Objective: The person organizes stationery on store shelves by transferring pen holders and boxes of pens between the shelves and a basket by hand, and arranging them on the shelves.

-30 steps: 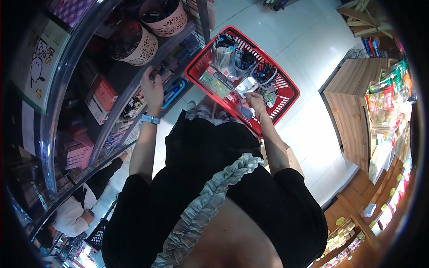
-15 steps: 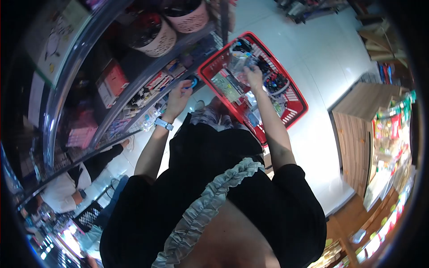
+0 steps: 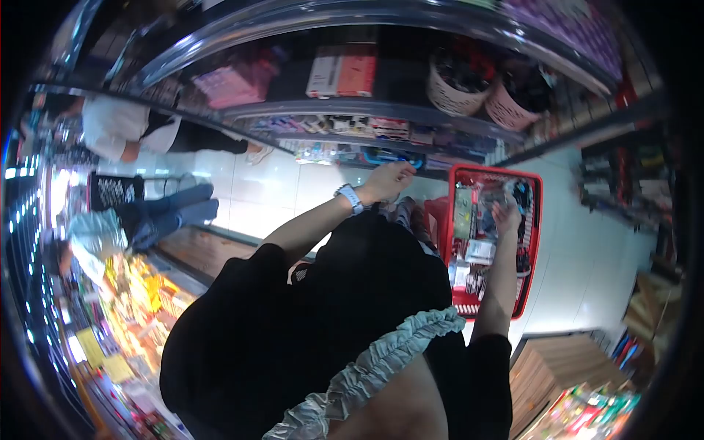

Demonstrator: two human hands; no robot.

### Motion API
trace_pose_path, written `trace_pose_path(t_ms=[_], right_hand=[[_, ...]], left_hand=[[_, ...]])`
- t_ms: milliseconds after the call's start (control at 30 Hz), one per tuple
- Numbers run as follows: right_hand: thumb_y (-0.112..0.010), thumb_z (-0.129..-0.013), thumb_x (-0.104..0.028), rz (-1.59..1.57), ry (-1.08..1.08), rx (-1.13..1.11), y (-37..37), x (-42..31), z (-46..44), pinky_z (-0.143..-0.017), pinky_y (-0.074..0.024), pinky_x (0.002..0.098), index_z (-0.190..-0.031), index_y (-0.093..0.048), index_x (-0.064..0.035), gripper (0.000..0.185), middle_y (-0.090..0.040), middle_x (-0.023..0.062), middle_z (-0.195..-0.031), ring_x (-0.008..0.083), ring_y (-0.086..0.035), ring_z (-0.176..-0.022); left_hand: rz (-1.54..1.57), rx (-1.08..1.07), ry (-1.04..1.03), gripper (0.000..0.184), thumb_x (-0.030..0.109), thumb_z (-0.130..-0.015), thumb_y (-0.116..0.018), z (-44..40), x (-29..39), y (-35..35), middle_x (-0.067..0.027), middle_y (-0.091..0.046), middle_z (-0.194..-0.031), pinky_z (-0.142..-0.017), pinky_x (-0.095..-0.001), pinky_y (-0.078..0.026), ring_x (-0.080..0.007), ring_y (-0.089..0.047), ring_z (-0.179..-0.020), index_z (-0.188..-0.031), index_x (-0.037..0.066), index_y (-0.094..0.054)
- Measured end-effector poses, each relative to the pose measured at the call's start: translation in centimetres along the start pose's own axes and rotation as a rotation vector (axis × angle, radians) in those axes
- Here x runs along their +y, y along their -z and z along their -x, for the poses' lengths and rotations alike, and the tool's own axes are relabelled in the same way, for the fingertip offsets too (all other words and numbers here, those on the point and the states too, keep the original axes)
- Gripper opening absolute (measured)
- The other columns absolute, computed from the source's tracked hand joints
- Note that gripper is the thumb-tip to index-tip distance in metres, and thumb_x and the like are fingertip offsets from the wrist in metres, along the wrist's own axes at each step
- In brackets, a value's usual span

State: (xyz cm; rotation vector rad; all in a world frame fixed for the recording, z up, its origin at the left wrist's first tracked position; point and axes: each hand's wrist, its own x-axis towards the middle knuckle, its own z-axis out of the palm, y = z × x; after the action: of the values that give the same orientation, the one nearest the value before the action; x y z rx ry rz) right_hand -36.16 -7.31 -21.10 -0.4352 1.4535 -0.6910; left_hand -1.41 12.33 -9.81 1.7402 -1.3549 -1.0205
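Note:
My right hand (image 3: 506, 215) reaches into a red shopping basket (image 3: 534, 257). Its fingers are curled at a clear plastic package (image 3: 493, 196) among the goods; their grip is partly hidden. Several small packs lie in the basket, one a white pack (image 3: 480, 251), another a pale green pack (image 3: 463, 205). My left hand (image 3: 390, 182), with a pale watch (image 3: 350, 198) on its wrist, is raised before the lower shelf with fingers curled together. A curved blue item (image 3: 400, 159) shows right at its fingertips; whether the hand grips it or it lies behind is unclear.
Ahead stands a dark shelving unit (image 3: 330, 114) bearing a red-and-white box (image 3: 342, 71) and pale woven baskets (image 3: 456, 92). Other people, one in a white top (image 3: 110, 128) and one in jeans (image 3: 172, 213), are at the left. A wooden cabinet (image 3: 568, 363) stands lower right.
My view has turned, so the shelves now run across the top and the basket appears farther right and more upright. My right hand stays in the basket; my left stays raised by the shelf.

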Motion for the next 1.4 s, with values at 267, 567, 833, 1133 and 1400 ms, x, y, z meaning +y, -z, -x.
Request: trace_pose_path(t_ms=[267,567,833,1133,1400], right_hand=[[-0.051,-0.090,-0.023,0.073,0.328,0.030,1.6,2.4,8.0,-0.050,-0.0464,0.0283,-0.104,-0.060,0.0029,0.030,-0.067,0.0153,-0.081,0.0197,-0.062,-0.059],[-0.050,-0.088,-0.013,0.191,0.476,-0.142,-5.2,-0.5,23.0,-0.059,-0.0495,0.0280,-0.113,-0.054,0.0024,0.030,-0.065,0.0154,-0.099,0.0182,-0.062,-0.068],[-0.046,-0.088,0.002,0.311,0.550,-0.425,-18.1,-3.6,25.7,-0.054,-0.0517,0.0246,-0.113,-0.049,0.0058,0.025,-0.062,0.0138,-0.092,0.0169,-0.063,-0.060],[-0.047,-0.093,-0.011,0.427,0.655,-0.590,-26.2,-7.5,25.2,-0.056,-0.0488,0.0249,-0.106,-0.046,0.0027,0.020,-0.064,0.0136,-0.069,0.0170,-0.063,-0.059],[-0.051,-0.093,-0.018,0.426,0.666,-0.600,-31.6,-9.4,21.9,-0.050,-0.0482,0.0221,-0.108,-0.047,0.0057,0.028,-0.067,0.0172,-0.077,0.0168,-0.063,-0.056]], left_hand=[[-0.146,0.006,-0.005,0.034,0.024,-0.086,-0.057,0.3,3.6,3.1,-0.0159,-0.066,-0.102,-0.083,-0.0398,-0.050,-0.0304,-0.065,-0.093,-0.111,0.002,-0.059],[-0.324,-0.107,-0.297,0.081,0.031,-0.080,-0.068,-1.0,9.0,4.3,-0.0215,-0.036,-0.141,-0.102,-0.0457,-0.039,-0.0395,-0.042,-0.125,-0.144,0.009,-0.024],[-0.252,0.149,-0.418,0.095,0.021,-0.066,-0.079,-1.7,8.1,8.7,-0.0186,-0.036,-0.141,-0.105,-0.0427,-0.035,-0.0373,-0.038,-0.127,-0.143,0.005,-0.026],[-0.159,0.512,-0.450,0.093,0.024,-0.066,-0.079,-2.9,6.9,11.8,-0.0227,-0.040,-0.136,-0.101,-0.0427,-0.038,-0.0403,-0.040,-0.124,-0.140,0.000,-0.028],[-0.134,0.478,-0.229,0.092,0.043,-0.070,-0.075,-7.7,6.3,13.9,-0.0276,-0.047,-0.124,-0.092,-0.0466,-0.040,-0.0417,-0.048,-0.114,-0.136,-0.005,-0.032]])
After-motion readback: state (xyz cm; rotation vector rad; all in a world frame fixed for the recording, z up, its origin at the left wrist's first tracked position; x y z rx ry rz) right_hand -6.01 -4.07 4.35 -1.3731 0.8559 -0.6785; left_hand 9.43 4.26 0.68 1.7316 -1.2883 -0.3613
